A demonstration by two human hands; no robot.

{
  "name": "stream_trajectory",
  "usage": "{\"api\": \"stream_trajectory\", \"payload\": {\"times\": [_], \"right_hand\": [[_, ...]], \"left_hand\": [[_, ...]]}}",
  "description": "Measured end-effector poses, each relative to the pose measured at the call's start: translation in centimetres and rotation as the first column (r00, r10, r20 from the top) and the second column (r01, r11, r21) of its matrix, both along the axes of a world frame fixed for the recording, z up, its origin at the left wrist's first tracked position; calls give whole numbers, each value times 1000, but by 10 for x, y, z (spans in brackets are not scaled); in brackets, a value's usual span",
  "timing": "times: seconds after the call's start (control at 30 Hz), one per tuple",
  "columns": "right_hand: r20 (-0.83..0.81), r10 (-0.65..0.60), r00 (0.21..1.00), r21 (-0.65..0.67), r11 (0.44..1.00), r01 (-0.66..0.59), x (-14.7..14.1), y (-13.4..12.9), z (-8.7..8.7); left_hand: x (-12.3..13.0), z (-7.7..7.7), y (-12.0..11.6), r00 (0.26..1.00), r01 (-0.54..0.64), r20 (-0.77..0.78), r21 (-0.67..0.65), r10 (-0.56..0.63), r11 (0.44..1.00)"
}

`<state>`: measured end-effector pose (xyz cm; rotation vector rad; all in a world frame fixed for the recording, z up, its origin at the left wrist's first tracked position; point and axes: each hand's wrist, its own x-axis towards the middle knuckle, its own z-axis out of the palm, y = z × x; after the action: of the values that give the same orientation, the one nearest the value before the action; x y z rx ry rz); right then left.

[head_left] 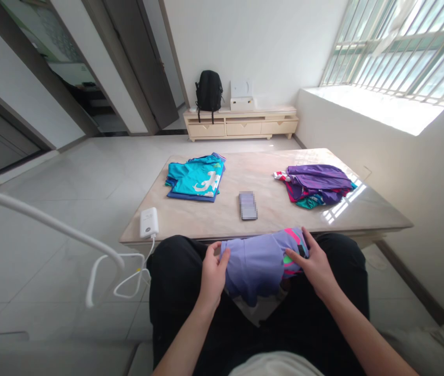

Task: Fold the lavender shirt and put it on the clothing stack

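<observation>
A lavender garment [255, 261] with pink and green patterned trim is stretched between my hands, above my lap. My left hand [214, 266] pinches its left end, the thumb on top. At the right end my right hand [311, 261] grips the patterned part, thumb in front and fingers behind the cloth. The garment's lower folds hang between my knees, and its exact kind does not show. Beyond it on the table [229, 224] lie a stack of folded clothes [198, 177], turquoise on top, and a loose pile of clothes [319, 183], mostly purple.
A phone [248, 205] lies mid-table. A white power bank [149, 223] with a cable sits at the left corner. A white curved tube [49, 219] crosses the left side. Against the far wall, a low cabinet [245, 128] bears a black backpack [209, 91] and a white box [241, 103].
</observation>
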<state>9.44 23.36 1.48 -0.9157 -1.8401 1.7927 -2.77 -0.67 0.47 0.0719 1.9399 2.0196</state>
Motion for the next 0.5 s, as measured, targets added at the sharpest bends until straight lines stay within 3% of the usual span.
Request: {"api": "stream_trajectory", "payload": {"times": [0.07, 0.17, 0.3, 0.37, 0.43, 0.5], "right_hand": [[33, 13, 999, 117, 993, -17, 1, 1, 4], [25, 119, 993, 193, 974, -121, 5, 0, 8], [50, 233, 971, 45, 971, -236, 9, 2, 7], [45, 274, 961, -39, 961, -272, 11, 6, 4], [44, 315, 948, -26, 949, -314, 13, 12, -1], [97, 345, 934, 94, 931, -354, 14, 16, -7]], "left_hand": [[1, -1, 2, 1000, -21, -23, -40, 20, 999], [2, 3, 1, 993, 55, -103, -80, -63, 995], [-1, 12, -9, 929, 217, -249, -231, -273, 948], [-2, 15, -14, 892, 226, -312, -320, -327, 920], [-3, 14, -18, 858, 181, -388, -387, -338, 904], [-3, 11, -19, 812, 136, -466, -436, -352, 889]]}}
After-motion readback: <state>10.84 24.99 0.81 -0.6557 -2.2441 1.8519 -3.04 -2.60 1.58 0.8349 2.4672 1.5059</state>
